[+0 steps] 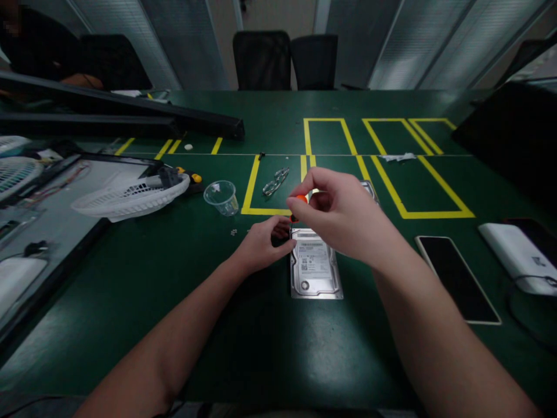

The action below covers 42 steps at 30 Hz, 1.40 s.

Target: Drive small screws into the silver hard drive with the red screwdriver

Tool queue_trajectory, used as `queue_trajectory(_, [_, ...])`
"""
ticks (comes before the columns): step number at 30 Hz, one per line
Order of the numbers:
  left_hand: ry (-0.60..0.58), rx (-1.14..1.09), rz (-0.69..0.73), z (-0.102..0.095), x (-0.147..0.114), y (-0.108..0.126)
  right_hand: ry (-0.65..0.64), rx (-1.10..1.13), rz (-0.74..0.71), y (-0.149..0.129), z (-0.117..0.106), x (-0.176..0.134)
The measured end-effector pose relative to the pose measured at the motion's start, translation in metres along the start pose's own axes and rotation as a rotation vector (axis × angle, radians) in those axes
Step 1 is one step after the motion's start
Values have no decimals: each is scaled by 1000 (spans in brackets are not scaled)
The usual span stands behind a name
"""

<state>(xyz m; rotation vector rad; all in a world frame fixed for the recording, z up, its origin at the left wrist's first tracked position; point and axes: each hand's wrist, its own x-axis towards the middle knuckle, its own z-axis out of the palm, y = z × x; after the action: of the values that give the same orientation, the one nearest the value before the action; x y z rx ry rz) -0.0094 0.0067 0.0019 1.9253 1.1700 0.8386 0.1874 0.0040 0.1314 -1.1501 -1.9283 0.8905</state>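
Note:
A silver hard drive [315,267] lies flat on the green table, label side up. My left hand [266,242] is at its far left corner, thumb on the edge and fingers curled along the side. Over the drive's far end, my right hand [337,212] pinches the orange-red top of a screwdriver [301,199]. Its dark lower part points down near the far left corner; the tip is hard to make out. Several tiny screws [234,232] lie left of my left hand. A clear plastic cup [221,200] stands beyond them.
Clear-framed glasses [275,182] lie beyond the drive. To the right are a phone [459,278] and a white power bank [520,255] with a cable. White plastic racket-shaped things [134,197] and a grey panel [65,244] occupy the left. A person [43,46] sits at far left.

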Motion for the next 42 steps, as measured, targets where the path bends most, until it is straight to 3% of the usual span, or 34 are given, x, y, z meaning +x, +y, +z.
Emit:
queue_trajectory(9, [8,-11,35,1,0,-1,-66,7,-109,-2,-1,-1])
queue_trajectory(21, [-6,-63,-18,3,0,-5,8,11,-50,5,2,4])
queue_trajectory(28, [-1,-22,4,1,0,-2,14,-8,57,2,0,0])
queue_trajectory(34, [-11,-40,-14,1,0,-2,-5,11,-92,2,0,1])
queue_trajectory(42, [-15,-70,-18,2,0,-5,-25,8,-47,5,0,4])
